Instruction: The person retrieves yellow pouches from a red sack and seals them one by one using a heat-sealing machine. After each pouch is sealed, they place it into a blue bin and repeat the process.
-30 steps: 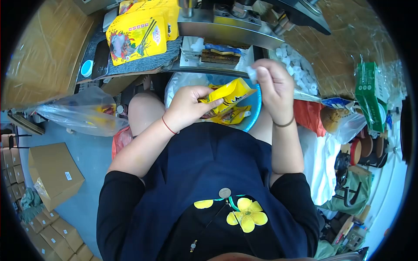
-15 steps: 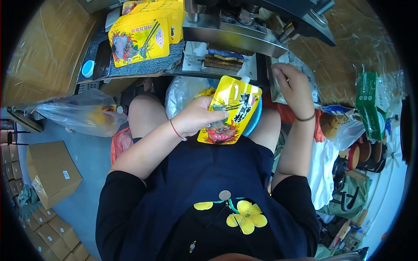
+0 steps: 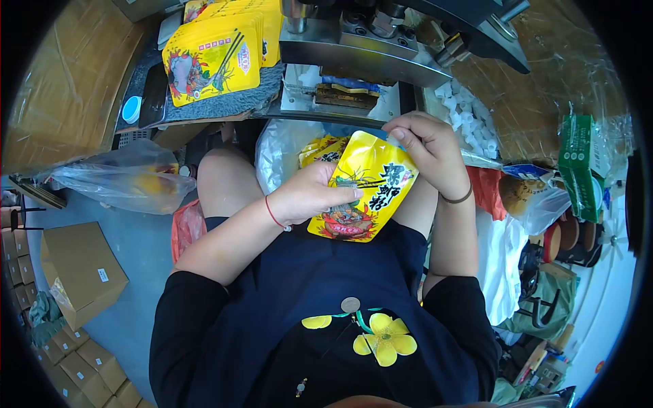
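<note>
My left hand [image 3: 318, 194] is closed on a yellow printed food pouch [image 3: 381, 173], thumb across its front. The pouch is tilted over my lap, with dark lettering and a picture of a bowl of noodles. My right hand [image 3: 428, 146] pinches at the pouch's top right corner, where a short white spout sits; thumb and forefinger cover most of the spout. Whether a small cap is also between those fingers cannot be made out. Behind the pouch, a clear plastic bag [image 3: 275, 153] holds more yellow pouches [image 3: 320, 148].
A stack of yellow pouches [image 3: 214, 64] lies on a grey cloth by a dark phone [image 3: 153, 95] and a blue cap [image 3: 132, 109]. A metal press [image 3: 360, 54] stands ahead. Small white plastic pieces [image 3: 469, 119] fill a tray at right. Cardboard boxes [image 3: 81, 272] stand left.
My right hand has moved left and down from beside the tray to the pouch's spout corner. The pouch in my left hand has shifted slightly down and right. The white pieces are now uncovered.
</note>
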A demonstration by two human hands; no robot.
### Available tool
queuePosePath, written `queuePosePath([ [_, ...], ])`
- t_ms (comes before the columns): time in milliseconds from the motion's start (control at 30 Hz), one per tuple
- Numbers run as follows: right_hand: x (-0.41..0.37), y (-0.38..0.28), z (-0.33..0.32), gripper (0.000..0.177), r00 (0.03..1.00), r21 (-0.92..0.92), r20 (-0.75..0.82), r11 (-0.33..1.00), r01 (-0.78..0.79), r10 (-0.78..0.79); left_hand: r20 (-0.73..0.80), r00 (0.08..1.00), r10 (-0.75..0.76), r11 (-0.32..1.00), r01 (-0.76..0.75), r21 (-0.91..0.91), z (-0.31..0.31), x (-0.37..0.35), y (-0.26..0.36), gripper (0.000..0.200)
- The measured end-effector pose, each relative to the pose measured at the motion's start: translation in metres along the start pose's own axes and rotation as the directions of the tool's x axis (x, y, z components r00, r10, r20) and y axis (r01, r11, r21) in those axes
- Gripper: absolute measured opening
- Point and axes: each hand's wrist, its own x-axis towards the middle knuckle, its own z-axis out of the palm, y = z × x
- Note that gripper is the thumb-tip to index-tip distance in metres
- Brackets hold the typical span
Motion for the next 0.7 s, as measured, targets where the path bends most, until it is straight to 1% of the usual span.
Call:
queuePosePath([
  [33, -0.001, 0.0, 0.0, 0.016, 1.0, 0.018, 0.023, 1.0, -0.01, 0.009, 0.01, 1.0, 0.001, 1.0, 0.0, -0.031, 0.0, 0.001, -0.001, 0.033],
  [67, -0.001, 0.002, -0.002, 0.018, 0.998, -0.106, -0.059, 0.994, -0.016, 0.01, 0.015, 1.0, 0.009, 0.997, -0.008, -0.071, 0.0, 0.001, -0.001, 0.033],
  [133, -0.005, 0.012, -0.01, 0.022, 0.976, -0.341, -0.215, 0.938, -0.055, -0.021, 0.021, 0.999, 0.025, 0.988, -0.022, -0.152, -0.002, 0.002, 0.0, 0.034],
  [167, -0.005, 0.027, -0.02, 0.027, 0.958, -0.564, -0.285, 0.813, -0.142, -0.031, -0.016, 0.999, 0.042, 0.986, -0.044, -0.164, -0.004, 0.003, 0.002, 0.034],
  [233, -0.011, 0.053, -0.037, 0.026, 0.929, -0.677, -0.306, 0.638, -0.367, 0.209, -0.094, 0.993, 0.073, 0.979, -0.09, -0.184, -0.015, 0.008, 0.012, 0.034],
  [267, -0.011, 0.068, -0.041, 0.025, 0.934, -0.666, -0.268, 0.656, -0.356, 0.236, -0.14, 0.984, 0.11, 0.973, -0.135, -0.188, -0.025, 0.013, 0.015, 0.034],
  [333, -0.008, 0.093, -0.044, 0.024, 0.942, -0.642, -0.188, 0.691, -0.333, 0.279, -0.154, 0.985, 0.082, 0.974, -0.112, -0.195, -0.037, 0.021, 0.035, 0.034],
  [400, -0.007, 0.091, -0.041, 0.02, 0.939, -0.619, -0.21, 0.707, -0.343, 0.272, -0.153, 0.987, 0.052, 0.974, -0.084, -0.213, -0.043, 0.024, 0.051, 0.036],
  [433, -0.008, 0.09, -0.039, 0.018, 0.938, -0.607, -0.22, 0.716, -0.346, 0.268, -0.157, 0.985, 0.072, 0.966, -0.108, -0.235, -0.043, 0.026, 0.049, 0.036],
  [500, -0.014, 0.106, -0.037, 0.018, 0.951, -0.594, -0.264, 0.751, -0.29, 0.159, -0.171, 0.979, 0.114, 0.949, -0.158, -0.273, -0.04, 0.029, 0.042, 0.036],
  [533, -0.017, 0.114, -0.035, 0.018, 0.954, -0.583, -0.28, 0.771, -0.257, 0.106, -0.232, 0.945, 0.231, 0.952, -0.268, -0.147, -0.037, 0.026, 0.041, 0.044],
  [567, -0.02, 0.116, -0.034, 0.018, 0.948, -0.589, -0.315, 0.771, -0.242, 0.057, -0.371, 0.865, 0.336, 0.941, -0.328, 0.086, -0.047, 0.029, 0.034, 0.054],
  [600, -0.023, 0.116, -0.033, 0.018, 0.938, -0.593, -0.348, 0.772, -0.226, 0.008, -0.497, 0.706, 0.505, 0.845, -0.287, 0.451, -0.059, 0.019, 0.045, 0.061],
  [633, -0.024, 0.116, -0.032, 0.018, 0.923, -0.599, -0.384, 0.772, -0.215, -0.041, -0.514, 0.52, 0.682, 0.657, -0.129, 0.742, -0.075, 0.008, 0.06, 0.068],
  [667, -0.024, 0.113, -0.032, 0.019, 0.919, -0.591, -0.39, 0.779, -0.207, -0.052, -0.296, 0.289, 0.91, 0.26, 0.156, 0.953, -0.098, -0.002, 0.074, 0.071],
  [700, -0.025, 0.11, -0.034, 0.019, 0.914, -0.586, -0.401, 0.784, -0.205, -0.06, 0.064, 0.165, 0.984, -0.139, 0.496, 0.857, -0.117, -0.015, 0.085, 0.074],
])
